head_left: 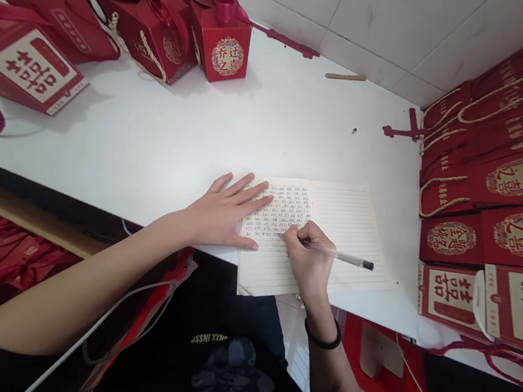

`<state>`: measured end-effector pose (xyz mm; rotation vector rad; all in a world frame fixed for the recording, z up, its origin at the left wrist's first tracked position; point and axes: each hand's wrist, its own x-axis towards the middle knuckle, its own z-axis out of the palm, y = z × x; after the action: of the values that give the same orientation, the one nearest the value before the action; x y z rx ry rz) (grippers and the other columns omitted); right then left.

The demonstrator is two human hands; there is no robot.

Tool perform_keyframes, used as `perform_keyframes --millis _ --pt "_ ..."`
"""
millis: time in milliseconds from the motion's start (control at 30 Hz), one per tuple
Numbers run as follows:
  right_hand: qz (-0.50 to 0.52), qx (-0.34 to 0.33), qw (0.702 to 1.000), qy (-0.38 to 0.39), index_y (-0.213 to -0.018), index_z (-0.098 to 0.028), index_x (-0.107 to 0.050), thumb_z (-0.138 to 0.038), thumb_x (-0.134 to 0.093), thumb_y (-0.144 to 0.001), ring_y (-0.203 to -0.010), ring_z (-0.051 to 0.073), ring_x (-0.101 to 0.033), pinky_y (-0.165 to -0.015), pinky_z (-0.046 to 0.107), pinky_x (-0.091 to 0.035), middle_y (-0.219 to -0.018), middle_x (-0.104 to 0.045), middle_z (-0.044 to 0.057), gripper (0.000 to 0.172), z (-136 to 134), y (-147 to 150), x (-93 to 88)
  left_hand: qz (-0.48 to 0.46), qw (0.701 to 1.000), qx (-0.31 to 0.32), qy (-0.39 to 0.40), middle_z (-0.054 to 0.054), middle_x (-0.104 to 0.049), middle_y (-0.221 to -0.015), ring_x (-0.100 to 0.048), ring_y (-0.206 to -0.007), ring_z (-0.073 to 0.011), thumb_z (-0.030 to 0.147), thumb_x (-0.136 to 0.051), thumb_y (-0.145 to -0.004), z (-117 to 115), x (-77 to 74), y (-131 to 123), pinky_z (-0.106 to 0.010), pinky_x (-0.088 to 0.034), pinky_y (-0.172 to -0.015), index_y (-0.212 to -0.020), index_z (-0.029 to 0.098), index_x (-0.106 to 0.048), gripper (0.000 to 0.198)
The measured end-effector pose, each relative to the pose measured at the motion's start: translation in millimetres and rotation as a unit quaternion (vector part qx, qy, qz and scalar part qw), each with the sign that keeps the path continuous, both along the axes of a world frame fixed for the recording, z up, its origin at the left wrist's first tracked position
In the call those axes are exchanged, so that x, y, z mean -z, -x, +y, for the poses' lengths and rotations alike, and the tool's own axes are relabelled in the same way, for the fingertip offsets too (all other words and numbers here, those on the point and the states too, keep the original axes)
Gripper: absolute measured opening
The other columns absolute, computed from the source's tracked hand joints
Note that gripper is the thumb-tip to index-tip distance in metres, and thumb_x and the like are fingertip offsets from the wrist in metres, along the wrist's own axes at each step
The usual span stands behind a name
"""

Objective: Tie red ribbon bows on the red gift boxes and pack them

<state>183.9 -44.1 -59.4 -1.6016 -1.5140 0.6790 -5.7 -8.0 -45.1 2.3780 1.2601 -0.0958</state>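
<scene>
Two hands work the notebook at the near edge of the counter: left hand flat, fingers spread; right hand, fingers clamped on the pen. Red boxes stand closed, contents hidden.

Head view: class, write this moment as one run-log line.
left hand flat on lined sheet | right hand grips pen, tip on sheet | red gift boxes alongside
</scene>
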Motion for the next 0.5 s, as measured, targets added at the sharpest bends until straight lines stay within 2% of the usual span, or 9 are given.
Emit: perform_keyframes --millis 167,367,433,500 --pt "0.022 0.012 1.0 0.0 -0.053 -0.02 -0.024 -0.021 -0.051 -0.074 -0.046 0.008 -0.023 -0.044 0.023 -0.023 -0.048 -0.024 -0.007 0.033 -1 0 -2.2 -0.008 1.0 -0.005 0.004 0.0 -0.004 -0.153 0.001 -0.14 -0.0298 0.072 -0.043 -0.073 0 -0.1 0 -0.048 0.004 -0.111 -0.144 0.028 -0.014 0.089" --pt "0.184 0.109 0.977 -0.009 -0.054 -0.021 -0.025 -0.019 -0.052 -0.075 -0.041 0.008 -0.03 -0.041 0.021 -0.026 -0.043 -0.031 -0.008 0.034 -4 -3 -3.4 -0.034 0.999 -0.009 -0.007 -0.002 -0.008 -0.153 -0.001 -0.14 -0.0306 0.069 -0.05 -0.071 1 5.4 2 -0.049 0.002 -0.111 -0.144 0.028 -0.018 0.09" --pt "0.204 0.126 0.97 -0.047 -0.058 -0.021 -0.033 -0.026 -0.055 -0.078 -0.041 0.009 -0.037 -0.041 0.021 -0.03 -0.044 -0.037 -0.008 0.031 -4 -6 -3.6 -0.039 0.999 -0.015 -0.007 -0.004 -0.011 -0.153 -0.003 -0.14 -0.0312 0.069 -0.053 -0.068 0 6.3 2 -0.051 0.0 -0.111 -0.143 0.028 -0.02 0.091" --pt "0.173 0.149 0.97 -0.081 -0.069 -0.021 -0.044 -0.037 -0.059 -0.078 -0.043 0.011 -0.044 -0.042 0.023 -0.035 -0.051 -0.046 -0.006 0.024 -1 -15 -4.8 -0.048 0.999 -0.018 0.0 -0.006 -0.013 -0.152 -0.004 -0.14 -0.0313 0.07 -0.054 -0.066 -1 6.2 3 -0.052 -0.002 -0.111 -0.143 0.027 -0.021 0.093"
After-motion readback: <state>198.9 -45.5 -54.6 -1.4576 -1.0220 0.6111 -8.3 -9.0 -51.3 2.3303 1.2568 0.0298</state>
